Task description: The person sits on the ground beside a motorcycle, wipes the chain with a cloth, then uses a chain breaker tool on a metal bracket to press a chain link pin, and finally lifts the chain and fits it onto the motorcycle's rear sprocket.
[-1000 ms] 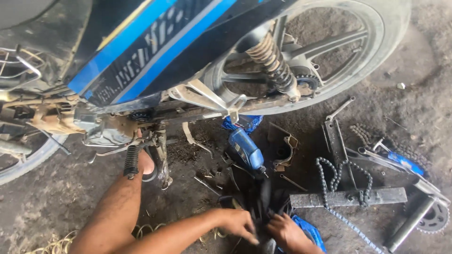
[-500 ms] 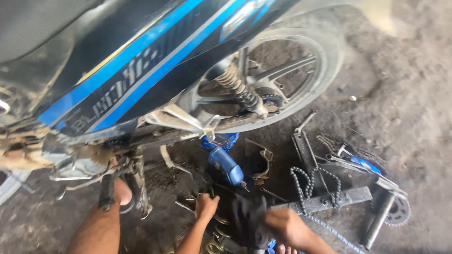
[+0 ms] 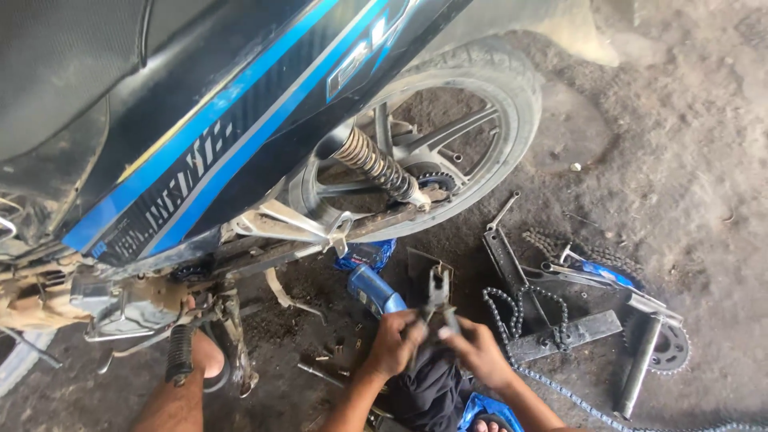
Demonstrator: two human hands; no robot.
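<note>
Both hands raised since half a second ago: left hand point(image 3: 394, 342) and right hand point(image 3: 478, 352) fingers now closed on the small dark metal pliers-like tool point(image 3: 438, 298), blue cylindrical power tool point(image 3: 373, 290) just beyond the left fingers, grey drive chain point(image 3: 528, 314) beside the right.

Dirt floor point(image 3: 688, 144), loose chain point(image 3: 512, 308), sprocket point(image 3: 672, 348), scattered tools point(image 3: 584, 272)
</note>
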